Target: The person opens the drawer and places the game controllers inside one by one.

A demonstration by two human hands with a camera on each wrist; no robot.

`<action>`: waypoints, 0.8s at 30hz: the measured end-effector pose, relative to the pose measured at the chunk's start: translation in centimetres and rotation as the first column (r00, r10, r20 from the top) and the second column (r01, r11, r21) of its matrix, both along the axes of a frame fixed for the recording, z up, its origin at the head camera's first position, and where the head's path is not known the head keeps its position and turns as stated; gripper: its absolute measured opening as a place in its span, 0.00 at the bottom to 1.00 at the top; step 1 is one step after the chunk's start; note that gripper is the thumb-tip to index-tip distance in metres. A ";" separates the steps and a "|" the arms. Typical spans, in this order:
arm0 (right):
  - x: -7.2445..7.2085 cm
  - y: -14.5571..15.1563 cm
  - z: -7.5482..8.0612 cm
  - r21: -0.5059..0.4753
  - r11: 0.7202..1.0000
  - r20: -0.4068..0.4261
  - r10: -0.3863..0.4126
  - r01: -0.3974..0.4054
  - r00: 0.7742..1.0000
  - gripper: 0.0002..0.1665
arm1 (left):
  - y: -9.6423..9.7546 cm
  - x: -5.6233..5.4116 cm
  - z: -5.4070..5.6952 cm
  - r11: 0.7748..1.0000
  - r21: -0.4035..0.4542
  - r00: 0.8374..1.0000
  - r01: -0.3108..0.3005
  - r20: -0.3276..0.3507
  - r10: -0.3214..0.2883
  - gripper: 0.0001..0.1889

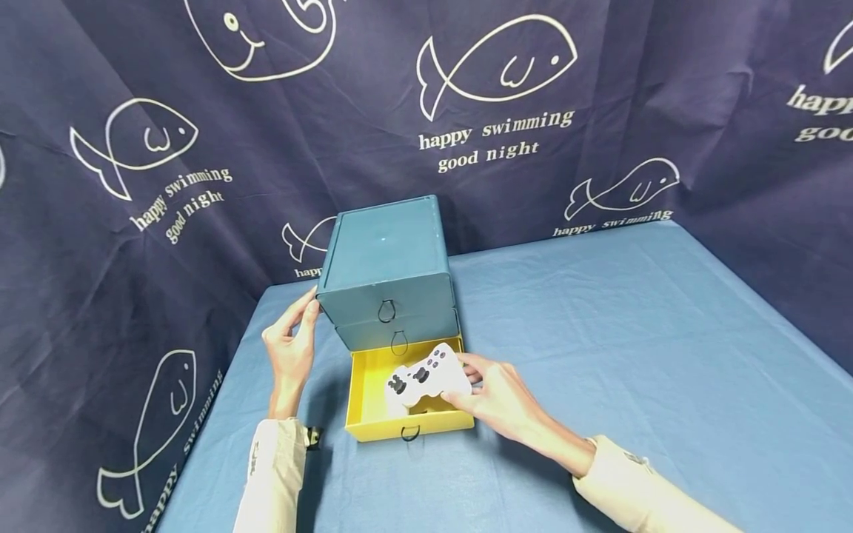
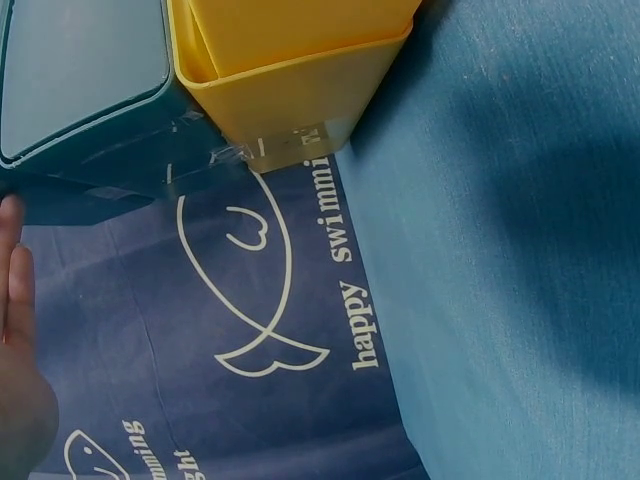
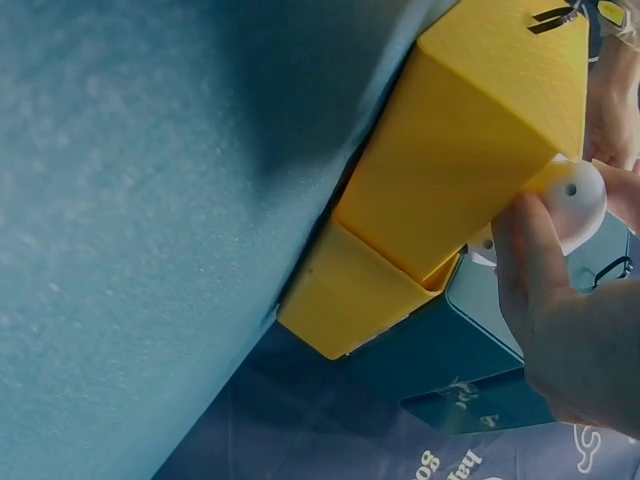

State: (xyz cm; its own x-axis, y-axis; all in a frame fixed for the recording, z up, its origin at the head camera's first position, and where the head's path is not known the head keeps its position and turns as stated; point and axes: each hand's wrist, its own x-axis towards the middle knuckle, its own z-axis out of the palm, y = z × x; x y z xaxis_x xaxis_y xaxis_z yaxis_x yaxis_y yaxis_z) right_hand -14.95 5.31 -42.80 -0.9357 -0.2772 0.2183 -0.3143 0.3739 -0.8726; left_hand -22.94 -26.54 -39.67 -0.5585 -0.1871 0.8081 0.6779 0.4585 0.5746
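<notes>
A white game controller (image 1: 433,376) with dark sticks and buttons is tilted in the mouth of the pulled-out yellow drawer (image 1: 373,431). My right hand (image 1: 503,396) grips its right end between thumb and fingers at the drawer's right wall. The right wrist view shows the controller's rounded white end (image 3: 575,205) above the drawer edge, partly hidden by the right hand (image 3: 570,330). Above the yellow drawer stands a teal drawer box (image 1: 386,244) with looped pulls on its fronts. My left hand (image 1: 293,352) rests extended fingers against that box's left side, near its front corner.
A blue cloth (image 1: 600,355) covers the table, and a dark blue curtain (image 1: 373,133) with white fish prints hangs behind and to the left. The yellow drawer sticks out toward me with a dark loop (image 1: 410,434) on its front.
</notes>
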 end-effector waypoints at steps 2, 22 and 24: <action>-0.1 -0.1 0.0 0.012 1.000 -0.014 0.014 -0.014 1.000 0.35 | 0.0 0.1 0.1 1.000 0.004 1.000 0.002 -0.002 -0.002 0.15; -0.3 -1.4 0.3 0.189 0.982 -0.195 0.008 0.030 0.981 0.22 | 0.0 0.2 0.1 1.000 -0.010 1.000 0.007 0.018 -0.007 0.15; -0.2 -1.4 0.3 0.195 0.980 -0.198 0.002 0.037 0.980 0.22 | 0.1 0.2 0.2 1.000 -0.007 1.000 0.003 0.019 -0.003 0.15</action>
State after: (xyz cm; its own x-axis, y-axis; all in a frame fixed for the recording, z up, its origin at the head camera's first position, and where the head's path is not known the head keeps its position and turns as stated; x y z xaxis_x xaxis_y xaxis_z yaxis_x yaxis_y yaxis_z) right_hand -15.14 3.89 -42.51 -0.8851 -0.3167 0.3410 -0.4638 0.5389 -0.7032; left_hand -22.70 -26.45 -39.51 -0.5743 -0.1802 0.7985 0.6681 0.4605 0.5844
